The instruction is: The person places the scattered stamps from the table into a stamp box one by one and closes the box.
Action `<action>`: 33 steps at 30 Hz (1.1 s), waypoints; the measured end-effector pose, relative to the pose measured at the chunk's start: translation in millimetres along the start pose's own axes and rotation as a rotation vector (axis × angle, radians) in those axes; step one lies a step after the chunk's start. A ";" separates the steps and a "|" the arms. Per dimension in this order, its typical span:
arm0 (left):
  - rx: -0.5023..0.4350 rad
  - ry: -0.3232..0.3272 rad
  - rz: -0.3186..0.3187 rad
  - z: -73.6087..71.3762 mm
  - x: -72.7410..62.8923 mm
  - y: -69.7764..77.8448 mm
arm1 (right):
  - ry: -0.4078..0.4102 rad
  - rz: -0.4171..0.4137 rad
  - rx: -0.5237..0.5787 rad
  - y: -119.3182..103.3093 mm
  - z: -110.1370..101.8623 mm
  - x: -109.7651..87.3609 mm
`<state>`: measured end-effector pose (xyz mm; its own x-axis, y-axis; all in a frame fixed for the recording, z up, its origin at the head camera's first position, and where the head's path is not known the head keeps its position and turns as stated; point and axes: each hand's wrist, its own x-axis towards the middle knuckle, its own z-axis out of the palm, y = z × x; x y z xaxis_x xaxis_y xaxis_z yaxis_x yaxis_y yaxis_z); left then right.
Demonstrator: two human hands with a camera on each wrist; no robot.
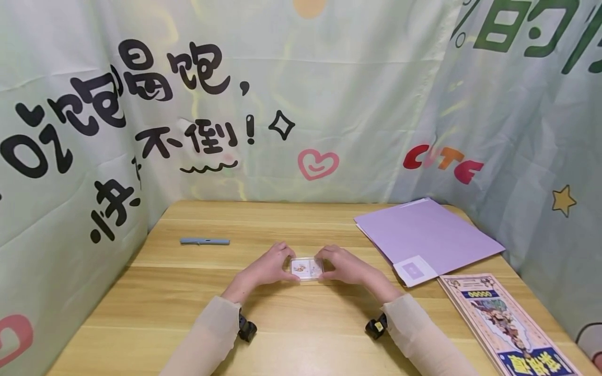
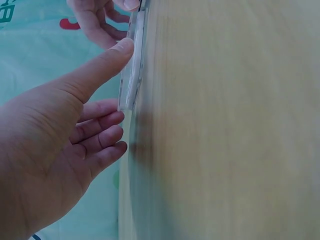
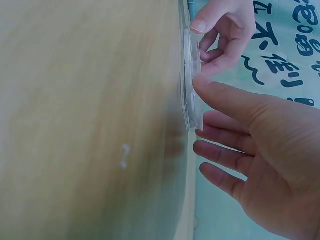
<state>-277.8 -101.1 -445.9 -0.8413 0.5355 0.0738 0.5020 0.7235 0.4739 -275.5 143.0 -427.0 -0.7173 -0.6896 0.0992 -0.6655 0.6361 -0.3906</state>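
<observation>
A clear plastic case [image 1: 307,269], glossy and smooth, shows its transparent edges over a wooden tabletop [image 1: 305,326], its grain smooth under a soft sheen. Printed cloth curtains [image 1: 357,104] look thin and creased, with a faint lustre. A lilac folder [image 1: 432,235] appears smooth, in card or plastic, while a booklet [image 1: 505,321] has a smooth printed paper cover. A pen [image 1: 205,242] looks smooth; sleeves [image 1: 202,339] are matt cloth, wrist cameras [image 1: 247,329] dark plastic.
</observation>
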 end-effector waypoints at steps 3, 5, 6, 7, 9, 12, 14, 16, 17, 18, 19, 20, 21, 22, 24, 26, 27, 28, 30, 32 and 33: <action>-0.005 -0.007 -0.007 -0.3 -0.4 0.7 | -0.006 0.007 0.003 0.1 0.6 -0.2; -0.006 -0.008 -0.008 0.1 -0.4 0.5 | -0.006 0.007 0.001 -0.1 0.7 -0.7; -0.007 -0.010 -0.009 0.1 -0.4 0.6 | -0.006 0.006 -0.002 0.0 0.9 -0.7; -0.008 -0.012 -0.011 0.1 -0.4 0.7 | -0.005 0.002 -0.006 0.5 1.0 -0.6; -0.014 -0.015 -0.014 -0.4 -0.5 1.5 | -0.005 -0.001 -0.011 0.8 0.9 -0.6; -0.021 -0.017 -0.017 -1.3 -0.8 2.7 | -0.008 0.005 -0.009 0.6 0.9 -0.1; -0.021 -0.020 -0.017 -1.4 -0.7 2.8 | -0.009 0.009 -0.009 0.1 1.0 0.1; -0.022 -0.021 -0.015 -1.0 -0.6 2.2 | -0.008 0.009 -0.016 -0.6 1.2 0.5; -0.023 -0.022 -0.013 -0.8 -0.6 1.9 | -0.007 0.008 -0.023 -0.8 1.4 0.6; -0.025 -0.023 -0.013 -0.8 -0.5 1.9 | -0.006 0.006 -0.029 -1.0 1.5 0.5; -0.028 -0.026 -0.013 -0.9 -0.7 2.0 | -0.007 0.010 -0.028 -1.2 1.6 0.4; -0.031 -0.027 -0.012 -1.1 -0.9 2.0 | -0.004 0.003 -0.037 -1.4 1.6 0.2; -0.035 -0.028 -0.012 -1.2 -1.3 2.1 | -0.004 0.002 -0.037 -1.6 1.5 0.0; -0.038 -0.029 -0.010 -1.2 -1.4 2.0 | -0.004 0.001 -0.036 -1.6 1.4 -0.1; -0.041 -0.032 -0.010 -1.4 -1.8 2.0 | -0.006 0.000 -0.031 -1.7 1.2 -0.3; -0.043 -0.031 -0.004 -1.6 -1.9 1.4 | -0.009 0.001 -0.026 -1.8 1.3 -0.2; -0.042 -0.032 -0.004 -1.8 -2.0 1.4 | -0.012 0.007 -0.020 -1.9 1.1 0.0; -0.043 -0.032 -0.005 -2.2 -2.1 1.6 | -0.013 0.009 -0.021 -1.9 1.2 0.1; -0.045 -0.030 -0.003 -2.5 -2.3 1.9 | -0.016 0.010 -0.024 -1.7 1.3 0.3; -0.051 -0.034 -0.005 -2.7 -2.0 2.4 | -0.019 0.012 -0.024 -1.6 1.0 0.3; -0.052 -0.037 -0.008 -2.6 -1.7 2.6 | -0.020 0.012 -0.024 -1.5 0.8 0.3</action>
<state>-275.7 -101.3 -442.5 -0.8370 0.5459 0.0378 0.4832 0.7050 0.5191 -274.5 141.6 -427.1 -0.7212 -0.6886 0.0761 -0.6618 0.6523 -0.3696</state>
